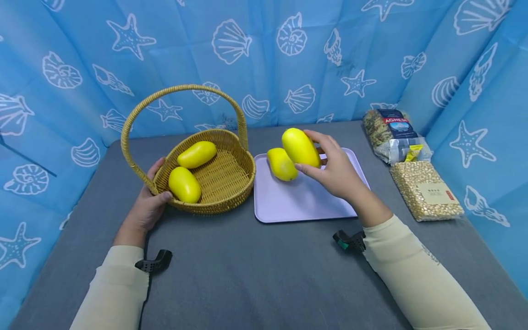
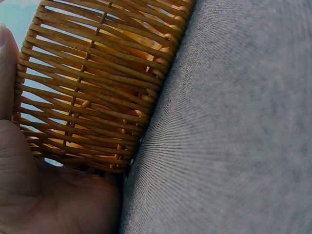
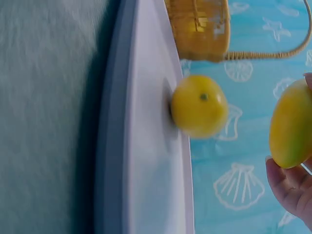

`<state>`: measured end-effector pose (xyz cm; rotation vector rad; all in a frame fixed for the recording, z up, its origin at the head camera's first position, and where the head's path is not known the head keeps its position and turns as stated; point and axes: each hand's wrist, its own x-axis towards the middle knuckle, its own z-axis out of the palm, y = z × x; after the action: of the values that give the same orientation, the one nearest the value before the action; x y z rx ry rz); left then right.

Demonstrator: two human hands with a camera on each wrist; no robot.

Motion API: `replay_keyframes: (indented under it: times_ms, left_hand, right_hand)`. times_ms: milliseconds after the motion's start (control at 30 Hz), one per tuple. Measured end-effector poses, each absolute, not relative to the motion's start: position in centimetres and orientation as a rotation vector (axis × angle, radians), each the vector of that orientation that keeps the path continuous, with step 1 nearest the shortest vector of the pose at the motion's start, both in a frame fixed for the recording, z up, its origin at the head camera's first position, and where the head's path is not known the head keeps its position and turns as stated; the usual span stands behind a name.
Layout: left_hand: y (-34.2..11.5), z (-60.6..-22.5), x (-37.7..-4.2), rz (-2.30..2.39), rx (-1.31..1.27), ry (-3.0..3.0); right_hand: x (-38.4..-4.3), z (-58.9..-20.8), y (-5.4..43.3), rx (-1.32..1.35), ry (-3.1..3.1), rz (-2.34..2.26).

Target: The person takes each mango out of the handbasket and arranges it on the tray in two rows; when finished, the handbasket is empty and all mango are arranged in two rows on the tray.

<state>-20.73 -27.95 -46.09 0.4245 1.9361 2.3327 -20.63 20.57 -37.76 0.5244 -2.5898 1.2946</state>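
A wicker basket [image 1: 224, 176] with a tall arched handle stands on the left. Inside it lie two yellow mangoes, one mango [image 1: 197, 155] toward the back and another mango [image 1: 184, 185] nearer the front. My left hand [image 1: 149, 206] grips the basket's left side, thumb at the rim; in the left wrist view the palm [image 2: 63, 200] is against the weave. Over a pale lilac tray [image 1: 305, 206], my right hand [image 1: 332, 167] holds a mango [image 1: 301, 147] between thumb and fingers, raised off the tray. One more mango [image 3: 199, 106] rests on the tray.
At the right end of the grey table [image 1: 247, 270] lie a pasta bag [image 1: 392, 130] and a clear pack of pale grains [image 1: 426, 190]. A blue curtain [image 1: 264, 64] with white shell prints hangs behind the table and along its sides.
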Motion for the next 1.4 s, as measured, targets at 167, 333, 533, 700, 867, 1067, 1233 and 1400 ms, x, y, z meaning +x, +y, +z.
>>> replay_keyframes:
  times_ms: [167,333,533,700,867,1067,1233,1400]
  left_hand:
    - [-28.0,-46.0,-20.8,2.329,0.419,1.923]
    - [-27.9,-46.0,-20.7,2.333,0.428,1.925]
    - [-27.9,-45.9,-20.7,2.331,0.441,1.935]
    - [-27.9,-45.9,-20.7,2.337,0.444,1.92]
    - [-27.8,-45.8,-20.9,2.338,0.438,1.911]
    - [-27.8,-46.0,-20.9,2.338,0.441,1.922]
    - [-27.9,-46.3,-20.8,2.34,0.471,1.931]
    - [-27.9,-46.2,-20.7,2.35,0.46,1.917]
  right_hand:
    - [-21.3,-38.1,22.1,0.4,-2.604,1.299]
    - [-21.9,-38.8,23.2,0.319,-2.642,1.293]
    - [-22.7,-39.4,23.9,0.191,-2.799,1.225]
    - [-23.4,-40.0,24.2,0.127,-2.959,1.122]
    - [-23.6,-40.6,24.3,0.092,-3.031,1.063]
    - [-23.6,-41.1,24.1,0.077,-3.058,0.99]
    - [-23.5,-40.7,24.2,0.153,-3.094,0.963]
    - [-23.5,-39.9,24.3,0.232,-3.145,1.011]
